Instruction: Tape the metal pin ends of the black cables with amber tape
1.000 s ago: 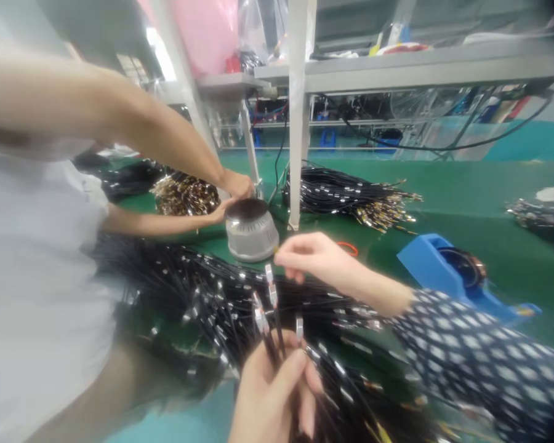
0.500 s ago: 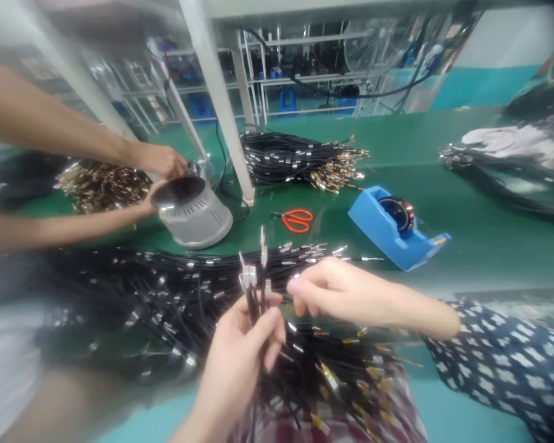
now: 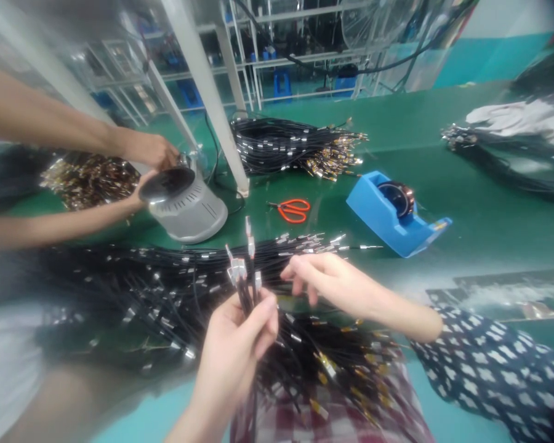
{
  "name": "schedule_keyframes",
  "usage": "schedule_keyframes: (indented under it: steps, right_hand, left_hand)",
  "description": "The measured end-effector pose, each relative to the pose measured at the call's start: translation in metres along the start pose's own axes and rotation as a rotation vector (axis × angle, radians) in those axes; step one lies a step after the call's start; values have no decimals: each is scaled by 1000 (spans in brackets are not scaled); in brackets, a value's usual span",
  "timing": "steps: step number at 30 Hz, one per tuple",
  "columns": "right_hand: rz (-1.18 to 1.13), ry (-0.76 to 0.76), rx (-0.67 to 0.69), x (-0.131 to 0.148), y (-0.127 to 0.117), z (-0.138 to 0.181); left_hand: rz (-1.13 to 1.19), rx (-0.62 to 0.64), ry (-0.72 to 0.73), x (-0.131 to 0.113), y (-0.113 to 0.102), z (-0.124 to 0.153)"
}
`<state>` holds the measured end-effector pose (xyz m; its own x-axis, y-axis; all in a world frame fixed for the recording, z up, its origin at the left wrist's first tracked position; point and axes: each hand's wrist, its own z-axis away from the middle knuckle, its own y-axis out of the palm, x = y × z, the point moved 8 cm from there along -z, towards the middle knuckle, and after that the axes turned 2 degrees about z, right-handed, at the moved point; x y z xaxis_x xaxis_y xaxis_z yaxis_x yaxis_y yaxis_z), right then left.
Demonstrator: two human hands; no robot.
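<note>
My left hand (image 3: 237,344) is wrapped around several black cables (image 3: 244,294) whose silvery tagged ends stick up above the thumb. One end stands higher than the others. To the right, my right hand (image 3: 330,280) hovers over the cable pile with fingers bent and apart, and nothing shows in them. Beneath both hands lies a heap of loose black cables (image 3: 305,363) with silver and yellowish tags, partly across my lap. Behind it, another row of black cables (image 3: 268,252) runs along the table's near side.
Orange-handled snips (image 3: 293,210) and a blue tape dispenser (image 3: 383,215) sit on the green table (image 3: 425,154). A cable bundle (image 3: 295,147) lies behind them. At left, a co-worker's hands (image 3: 150,154) are at a grey machine (image 3: 189,206) beside a white post (image 3: 207,92).
The view has shifted slightly, so most things sit a little higher and further left. My right hand's fingers have spread a little; my left hand still grips the cables.
</note>
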<state>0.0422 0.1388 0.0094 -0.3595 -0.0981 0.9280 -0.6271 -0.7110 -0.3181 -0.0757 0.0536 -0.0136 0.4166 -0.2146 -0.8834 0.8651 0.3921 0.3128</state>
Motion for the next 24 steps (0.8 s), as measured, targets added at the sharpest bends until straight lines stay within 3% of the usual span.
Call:
schedule_keyframes:
  steps: [5,10,16,24]
  right_hand:
    - [-174,-65,-81,1,13,9]
    - [-282,-77,-238,2,4,12]
    - [-511,-9,-169,-6,6,4]
    - [-539,-66,-106,1,14,2]
  left_hand:
    - [5,-5,10,-1,0,0]
    - [16,14,30,-1,0,1]
    - [46,-1,109,-7,0,5]
    - [32,50,122,-7,4,6]
